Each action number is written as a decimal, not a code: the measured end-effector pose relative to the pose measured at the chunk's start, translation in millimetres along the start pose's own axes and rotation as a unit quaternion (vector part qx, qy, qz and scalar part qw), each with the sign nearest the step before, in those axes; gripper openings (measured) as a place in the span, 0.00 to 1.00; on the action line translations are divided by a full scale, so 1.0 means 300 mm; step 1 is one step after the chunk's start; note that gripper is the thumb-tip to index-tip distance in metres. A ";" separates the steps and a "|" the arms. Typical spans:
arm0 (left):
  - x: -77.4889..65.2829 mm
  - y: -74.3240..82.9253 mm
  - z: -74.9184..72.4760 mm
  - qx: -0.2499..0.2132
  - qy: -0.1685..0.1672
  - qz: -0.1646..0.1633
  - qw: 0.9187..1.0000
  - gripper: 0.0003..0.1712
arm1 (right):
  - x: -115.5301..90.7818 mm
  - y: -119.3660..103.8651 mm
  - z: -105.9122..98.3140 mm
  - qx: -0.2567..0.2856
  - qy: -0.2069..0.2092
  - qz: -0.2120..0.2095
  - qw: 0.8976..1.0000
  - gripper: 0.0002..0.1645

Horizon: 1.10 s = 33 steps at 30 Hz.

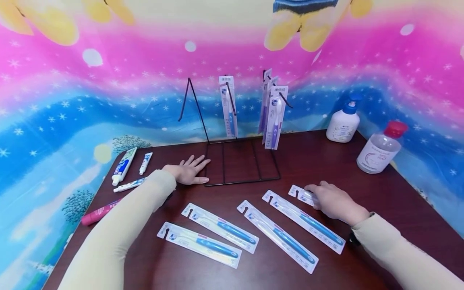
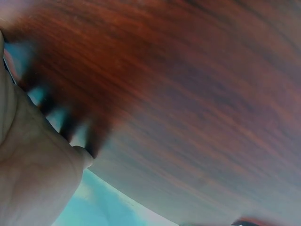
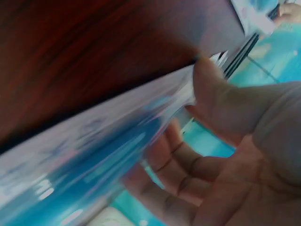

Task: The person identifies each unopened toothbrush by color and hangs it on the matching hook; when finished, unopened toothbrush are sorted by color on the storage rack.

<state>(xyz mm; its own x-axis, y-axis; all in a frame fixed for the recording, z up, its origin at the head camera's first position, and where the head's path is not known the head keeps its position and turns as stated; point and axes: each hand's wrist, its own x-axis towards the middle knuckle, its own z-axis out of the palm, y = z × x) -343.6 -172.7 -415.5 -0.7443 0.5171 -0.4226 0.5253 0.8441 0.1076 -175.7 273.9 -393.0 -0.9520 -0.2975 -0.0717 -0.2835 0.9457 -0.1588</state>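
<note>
Pickup step, apparently: right hand [image 1: 337,203] pinches toothbrush pack [image 1: 304,195]; left hand [image 1: 189,171] spread, holding nothing, beside wire rack [image 1: 242,181]. Next move likely needs steady lift.

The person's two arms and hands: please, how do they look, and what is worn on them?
The left hand and right hand wear no gloves. The left sleeve and right sleeve are long, plain and cream-coloured, reaching about the wrists. A small dark item shows at the right cuff; I cannot tell what it is.
</note>
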 end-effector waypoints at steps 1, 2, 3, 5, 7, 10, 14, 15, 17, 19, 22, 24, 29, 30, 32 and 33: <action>-0.002 -0.003 0.001 0.002 -0.002 -0.002 1.000 0.50 | 0.005 -0.013 0.003 -0.009 0.002 0.001 1.000 0.29; -0.004 -0.006 0.001 0.004 -0.003 -0.003 1.000 0.50 | 0.009 -0.025 0.005 -0.015 0.002 0.004 1.000 0.29; -0.006 -0.007 0.001 0.004 -0.003 -0.002 1.000 0.50 | 0.013 -0.036 0.006 -0.022 0.002 0.007 1.000 0.29; -0.001 -0.014 0.003 -0.005 -0.001 -0.001 1.000 0.50 | 0.017 -0.051 0.007 -0.042 0.008 0.008 0.999 0.28; 0.001 -0.012 0.000 -0.010 0.001 0.001 1.000 0.50 | 0.020 -0.057 0.008 -0.055 0.011 0.008 0.998 0.29; -0.001 -0.005 -0.004 -0.017 0.004 0.005 1.000 0.50 | 0.024 -0.052 0.006 -0.050 0.018 0.005 0.999 0.27; -0.011 0.008 -0.006 -0.004 -0.003 0.002 1.000 0.50 | 0.027 -0.026 -0.004 -0.016 0.007 0.011 1.000 0.27; -0.011 0.006 -0.005 -0.001 -0.004 0.002 1.000 0.50 | 0.029 -0.020 -0.011 -0.009 0.000 0.012 1.000 0.27; -0.010 0.004 -0.007 -0.001 -0.004 0.003 1.000 0.49 | 0.032 -0.012 -0.026 0.000 -0.016 0.016 1.000 0.25; -0.006 0.000 -0.007 -0.004 -0.003 0.006 1.000 0.49 | 0.034 -0.013 -0.047 0.004 -0.028 0.022 0.999 0.24; 0.004 -0.009 -0.003 -0.006 0.000 0.003 1.000 0.50 | 0.034 -0.033 -0.093 0.011 -0.008 0.018 1.000 0.21; 0.014 -0.017 0.004 -0.007 0.000 -0.002 1.000 0.51 | 0.034 -0.062 -0.135 0.026 0.026 0.006 0.999 0.16; 0.033 -0.036 0.021 -0.009 -0.002 -0.017 1.000 0.53 | 0.052 -0.191 -0.260 0.134 0.101 -0.035 0.985 0.09; 0.033 -0.037 0.023 -0.009 -0.002 -0.018 1.000 0.53 | 0.059 -0.223 -0.284 0.166 0.108 -0.041 0.979 0.11; 0.026 -0.034 0.024 -0.013 -0.002 -0.012 1.000 0.53 | 0.079 -0.287 -0.321 0.218 0.119 -0.055 0.967 0.16; 0.021 -0.031 0.024 -0.013 -0.002 -0.009 1.000 0.53 | 0.092 -0.318 -0.336 0.239 0.122 -0.062 0.961 0.18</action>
<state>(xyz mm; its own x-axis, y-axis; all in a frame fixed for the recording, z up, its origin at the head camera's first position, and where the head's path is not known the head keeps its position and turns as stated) -350.3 -178.2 -425.5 -0.7520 0.5010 -0.4284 0.5008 0.8568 0.1228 -186.3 188.6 -280.7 -0.9292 -0.3100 0.2012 -0.3676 0.7191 -0.5897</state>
